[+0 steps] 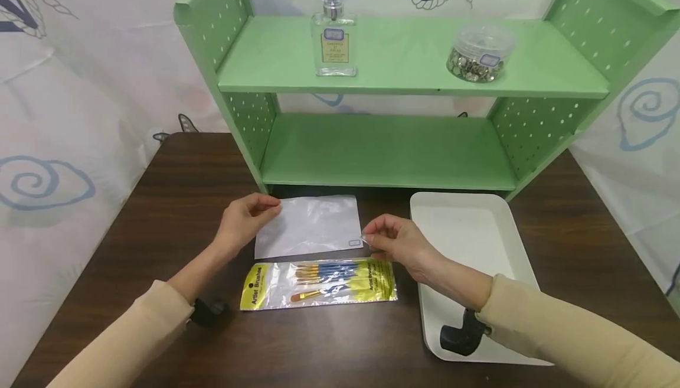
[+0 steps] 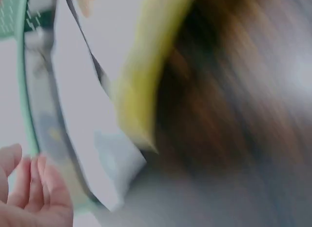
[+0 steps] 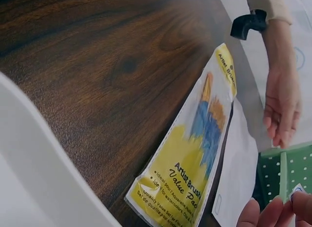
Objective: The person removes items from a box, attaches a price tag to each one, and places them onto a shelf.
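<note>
A white sheet or flat packet [image 1: 310,228] with a small blue-bordered label lies on the table. Over its upper-left corner hovers my left hand [image 1: 241,225], fingers loosely bent; the right wrist view shows this left hand [image 3: 283,102] raised with nothing visible in it. My right hand [image 1: 401,243], beside the packet's right edge, pinches a small white piece with blue print [image 3: 298,189] between thumb and fingertip; its exact kind is unclear. Nearer me lies a clear, yellow-ended pack of artist brushes [image 1: 319,283]. The left wrist view is blurred, with the left hand [image 2: 36,195] at lower left.
A green two-tier shelf [image 1: 393,152] stands at the back. On its upper board are a glass perfume bottle [image 1: 334,36] and a lidded clear jar [image 1: 480,54] of small metallic pieces. A white tray [image 1: 451,217] lies under the right forearm, on the dark wooden table [image 1: 329,346].
</note>
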Demonstrator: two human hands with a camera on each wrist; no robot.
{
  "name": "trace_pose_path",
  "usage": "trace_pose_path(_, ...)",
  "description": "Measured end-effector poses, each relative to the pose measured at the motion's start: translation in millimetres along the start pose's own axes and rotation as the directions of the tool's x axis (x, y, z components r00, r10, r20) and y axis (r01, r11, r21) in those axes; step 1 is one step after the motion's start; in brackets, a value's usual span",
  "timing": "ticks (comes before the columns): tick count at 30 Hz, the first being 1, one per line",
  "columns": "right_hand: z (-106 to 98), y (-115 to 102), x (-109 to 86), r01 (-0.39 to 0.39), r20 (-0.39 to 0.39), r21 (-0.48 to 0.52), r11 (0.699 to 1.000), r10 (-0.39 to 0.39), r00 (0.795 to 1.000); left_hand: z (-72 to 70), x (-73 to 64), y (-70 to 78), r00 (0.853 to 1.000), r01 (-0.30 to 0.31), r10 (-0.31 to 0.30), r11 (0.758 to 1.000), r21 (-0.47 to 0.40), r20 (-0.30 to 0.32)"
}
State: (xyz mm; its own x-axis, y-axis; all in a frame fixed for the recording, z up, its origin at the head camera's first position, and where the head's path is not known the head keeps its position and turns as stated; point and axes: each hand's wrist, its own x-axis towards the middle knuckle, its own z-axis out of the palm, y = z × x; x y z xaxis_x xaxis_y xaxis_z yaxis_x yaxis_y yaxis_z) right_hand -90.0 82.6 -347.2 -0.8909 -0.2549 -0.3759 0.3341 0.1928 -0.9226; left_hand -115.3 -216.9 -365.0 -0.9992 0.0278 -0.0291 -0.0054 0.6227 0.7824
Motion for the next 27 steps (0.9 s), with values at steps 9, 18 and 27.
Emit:
trace_pose_path(9, -2, -2, -1.4, 0.033, 0.042, -0.026, 0.999, -0.032, 0.999, 48.3, -15.6, 62.1, 0.921, 0.020, 0.079, 0.969, -0.248, 0.382)
trace_pose_path(18, -4, -3, -5.4, 0.046, 0.086, -0.061, 0.997, -0.041, 0.995, 71.1, -16.6, 75.0, 0.887, 0.082, 0.072, 0.948, -0.309, 0.457)
trace_pose_path(27, -5, -1, -7.4, 0.063, 0.146, -0.084, 0.995, -0.050, 0.988, 77.7, -18.6, 75.7, 0.875, 0.091, 0.093, 0.932, -0.350, 0.476)
